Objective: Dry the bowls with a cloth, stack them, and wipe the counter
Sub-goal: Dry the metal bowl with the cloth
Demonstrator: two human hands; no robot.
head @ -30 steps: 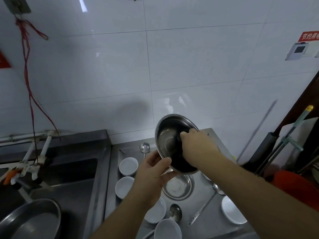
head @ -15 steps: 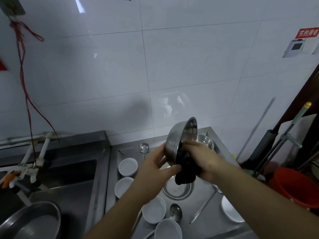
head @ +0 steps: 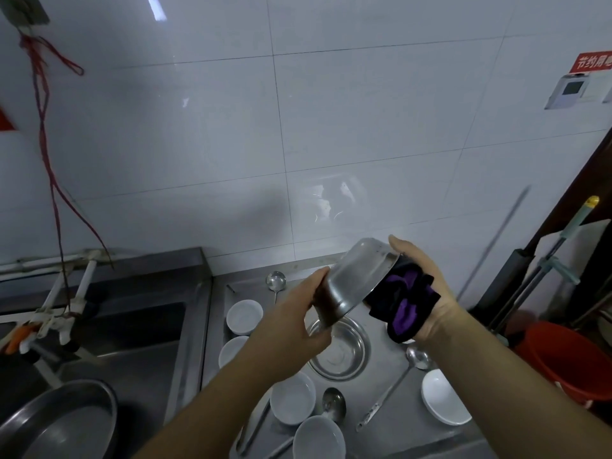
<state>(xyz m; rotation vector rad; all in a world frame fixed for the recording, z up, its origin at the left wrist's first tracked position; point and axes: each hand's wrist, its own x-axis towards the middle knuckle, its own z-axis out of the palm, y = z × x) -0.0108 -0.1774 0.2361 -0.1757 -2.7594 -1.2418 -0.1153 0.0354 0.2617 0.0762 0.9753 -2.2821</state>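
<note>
Head: steel bowl [head: 356, 283] tilted above counter [head: 390, 422].

Dim, soft picture; glare streaks the wall tiles [head: 331, 200], edges bend.

There is just one camera. It sits on the person's head and looks forward and down. It sees wide, so straight lines bend near the edges. The white tiled wall [head: 331, 127] fills the top half. The steel counter [head: 397, 435] lies low in the middle, close below the camera. The sink [head: 132, 339] is at the lower left. Both arms reach up from the bottom edge, very near the camera. There is no second view to share anything with.
</note>
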